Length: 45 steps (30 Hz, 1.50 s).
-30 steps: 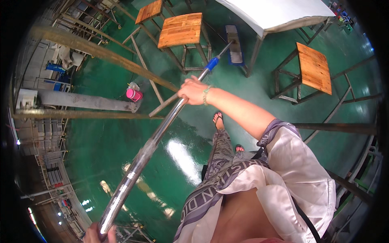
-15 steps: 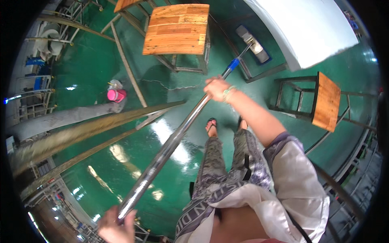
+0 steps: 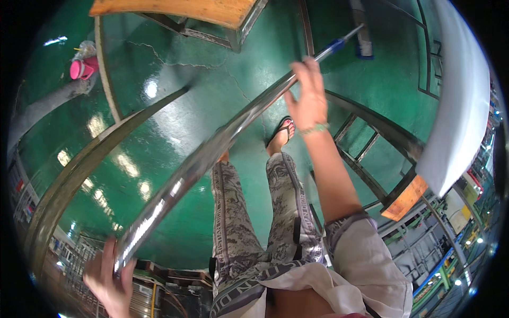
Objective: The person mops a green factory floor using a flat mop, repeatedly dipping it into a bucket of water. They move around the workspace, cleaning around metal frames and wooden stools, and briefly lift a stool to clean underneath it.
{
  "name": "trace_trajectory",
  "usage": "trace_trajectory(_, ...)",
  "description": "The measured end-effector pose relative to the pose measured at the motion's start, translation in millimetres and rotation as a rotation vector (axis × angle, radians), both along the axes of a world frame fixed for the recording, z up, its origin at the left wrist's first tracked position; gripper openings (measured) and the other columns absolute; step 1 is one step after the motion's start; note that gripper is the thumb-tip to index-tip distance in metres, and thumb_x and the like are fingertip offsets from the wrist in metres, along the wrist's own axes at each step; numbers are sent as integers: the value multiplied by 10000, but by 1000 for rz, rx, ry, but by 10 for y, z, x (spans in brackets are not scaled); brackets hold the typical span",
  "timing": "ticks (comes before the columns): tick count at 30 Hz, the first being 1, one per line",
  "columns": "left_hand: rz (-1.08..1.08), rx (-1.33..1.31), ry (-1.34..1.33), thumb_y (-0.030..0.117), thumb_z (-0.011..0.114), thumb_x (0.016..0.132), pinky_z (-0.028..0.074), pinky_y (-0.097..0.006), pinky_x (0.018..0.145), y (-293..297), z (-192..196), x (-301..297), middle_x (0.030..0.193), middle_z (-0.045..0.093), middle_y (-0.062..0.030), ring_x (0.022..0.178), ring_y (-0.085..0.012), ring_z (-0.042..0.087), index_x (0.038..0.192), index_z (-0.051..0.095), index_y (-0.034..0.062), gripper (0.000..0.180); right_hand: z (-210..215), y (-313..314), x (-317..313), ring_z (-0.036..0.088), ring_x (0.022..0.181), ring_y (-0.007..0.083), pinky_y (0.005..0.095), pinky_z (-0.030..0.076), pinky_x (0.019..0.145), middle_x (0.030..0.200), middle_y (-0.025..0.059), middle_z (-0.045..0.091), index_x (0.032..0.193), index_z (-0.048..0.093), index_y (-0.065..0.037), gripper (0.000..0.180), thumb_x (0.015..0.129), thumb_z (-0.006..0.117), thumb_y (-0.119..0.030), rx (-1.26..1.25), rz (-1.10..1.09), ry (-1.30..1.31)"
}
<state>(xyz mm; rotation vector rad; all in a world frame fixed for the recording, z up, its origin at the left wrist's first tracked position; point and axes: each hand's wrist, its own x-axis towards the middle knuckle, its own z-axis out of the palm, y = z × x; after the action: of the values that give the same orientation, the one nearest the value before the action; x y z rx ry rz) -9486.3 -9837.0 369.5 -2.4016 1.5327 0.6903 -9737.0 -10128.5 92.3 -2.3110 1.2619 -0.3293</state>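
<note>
A flat mop with a shiny metal pole (image 3: 212,143) slants across my body from lower left to upper right. My left hand (image 3: 108,281) holds the pole's near end, between thumb and fingers. Farther up, my right hand (image 3: 309,98) lies around the pole in a loose grip, its fingers fairly straight. A green band circles that wrist. Beyond it the pole has a blue collar (image 3: 335,45) and a thin rod leading to the narrow mop head (image 3: 363,34), which rests on the floor at the upper right, slightly blurred.
A wooden-topped table (image 3: 180,9) on metal legs stands ahead. At right are a white-covered surface (image 3: 461,106) and a wooden-topped stool (image 3: 405,196). Metal bars (image 3: 69,185) cross the left side. A pink container (image 3: 82,69) sits beyond. The green floor (image 3: 175,116) is glossy and cracked.
My view has shifted and turned. The mop head now appears farther right, at a different angle. My right hand's fingers are straighter on the pole, and my feet have changed position.
</note>
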Motion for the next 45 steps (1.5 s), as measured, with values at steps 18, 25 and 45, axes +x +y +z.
trace_trajectory(18, -82, -164, 745, 171, 364, 890, 477, -426, 729, -3784, -3600, -2194, 954, 636, -143, 859, -291, 629, 1209, 480, 81, 351, -226, 2244, -1900, 546, 1056, 372, 447, 440, 875, 1298, 162, 429, 1370, 283, -150, 906, 658, 647, -575, 993, -448, 932)
trace_trajectory(25, -140, -55, 288, 153, 665, 718, 424, -369, 529, -1171, -2188, -225, 679, 583, -89, 558, -259, 559, 1260, 511, 159, 563, -198, 2282, -1834, 543, 1052, 377, 458, 420, 883, 1253, 188, 459, 1367, 288, -123, 922, 653, 639, -590, 1037, -454, 962)
trace_trajectory(45, -115, 22, 369, 271, 665, 743, 463, -382, 594, -1874, -2129, -708, 718, 616, -99, 657, -274, 621, 1212, 540, 208, 489, -291, 118, -1213, 360, 1230, 403, 449, 332, 1020, 1347, 248, 330, 1374, 274, -87, 799, 706, 705, -166, 65, -226, 234)
